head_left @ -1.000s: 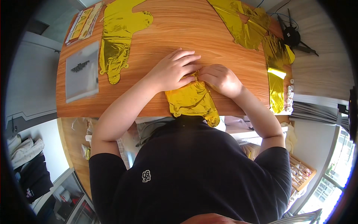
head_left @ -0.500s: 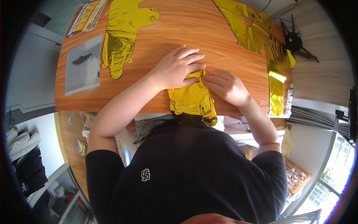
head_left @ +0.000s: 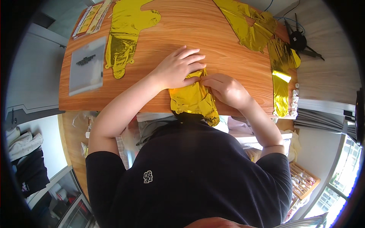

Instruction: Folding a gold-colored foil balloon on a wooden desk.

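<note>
A flat, crinkled gold foil balloon (head_left: 190,100) lies folded at the near edge of the wooden table, its lower end hanging over toward my shirt. Across its far part rests my left hand (head_left: 176,70), fingers spread and stretched out, the thumb pressing on the foil. My right hand (head_left: 228,90) has its fingers closed on the balloon's right edge, close to the left thumb. The pinching fingertips are partly hidden by the hand itself.
More flat gold balloons lie at the left (head_left: 123,41), back right (head_left: 253,28) and right edge (head_left: 281,91). A clear plastic sleeve (head_left: 87,68) and paper packets (head_left: 91,19) are at left. A black router (head_left: 299,40) and small white rolls (head_left: 295,100) line the right side.
My right hand has shifted left over the foil, its fingertips now nearer my left thumb. My left hand stays spread on the balloon. The whole view has moved slightly.
</note>
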Demonstrator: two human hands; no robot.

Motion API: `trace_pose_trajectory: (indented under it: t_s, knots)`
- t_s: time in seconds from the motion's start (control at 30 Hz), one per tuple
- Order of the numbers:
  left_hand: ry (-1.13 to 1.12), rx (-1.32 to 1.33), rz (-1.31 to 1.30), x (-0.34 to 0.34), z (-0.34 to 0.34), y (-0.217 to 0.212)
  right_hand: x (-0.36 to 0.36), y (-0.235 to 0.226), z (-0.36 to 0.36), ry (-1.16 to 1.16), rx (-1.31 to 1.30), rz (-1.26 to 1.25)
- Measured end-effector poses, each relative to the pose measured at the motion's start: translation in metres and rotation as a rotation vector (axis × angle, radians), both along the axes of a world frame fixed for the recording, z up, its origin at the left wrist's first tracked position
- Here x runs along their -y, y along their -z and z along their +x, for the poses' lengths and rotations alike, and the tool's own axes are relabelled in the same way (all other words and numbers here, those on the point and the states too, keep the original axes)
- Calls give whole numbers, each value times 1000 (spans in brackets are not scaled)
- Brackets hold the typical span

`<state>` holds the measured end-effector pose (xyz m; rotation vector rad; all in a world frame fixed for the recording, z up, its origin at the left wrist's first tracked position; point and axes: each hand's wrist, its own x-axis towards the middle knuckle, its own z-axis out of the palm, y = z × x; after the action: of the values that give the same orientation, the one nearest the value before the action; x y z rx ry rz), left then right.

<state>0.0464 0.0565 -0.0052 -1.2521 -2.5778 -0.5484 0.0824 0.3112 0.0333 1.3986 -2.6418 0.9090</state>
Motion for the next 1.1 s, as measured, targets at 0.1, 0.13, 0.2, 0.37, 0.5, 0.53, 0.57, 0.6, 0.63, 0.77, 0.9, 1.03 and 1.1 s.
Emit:
trace_pose_trajectory:
  t_s: [0.1,0.13,0.2,0.37,0.5,0.53,0.57,0.6,0.63,0.77,0.9,1.03,1.1]
  knots:
    - [3,-17,-13,0,0,0,-6,4,2,-22,-47,-4]
    - [3,-28,-25,-1,0,1,-7,3,3,-21,-49,-4]
    - [1,-39,-40,-1,2,0,-7,2,4,-21,-282,22]
    - [6,-155,-233,-3,5,-2,-14,19,-2,-50,-220,-24]
    - [31,-147,-300,-4,4,-9,-13,21,-4,-31,-115,-42]
    - [28,-47,-293,-1,1,-12,-12,21,-4,-30,-117,-43]
    - [25,52,-285,0,0,-16,-11,20,-4,-27,-108,-54]
    - [26,49,-286,0,0,-20,-11,20,-4,-24,-99,-65]
    - [18,59,-268,-1,2,-23,-11,21,-4,-23,-102,-66]
    - [41,-12,-145,-9,18,-11,-9,23,-3,-11,-101,-73]
    - [72,167,-216,-3,31,-6,-10,18,-3,-19,-158,-42]
    - [72,71,-191,-3,33,4,-12,13,-3,-46,-181,-4]
    - [67,6,-180,-1,35,4,-11,6,-2,-106,-271,41]
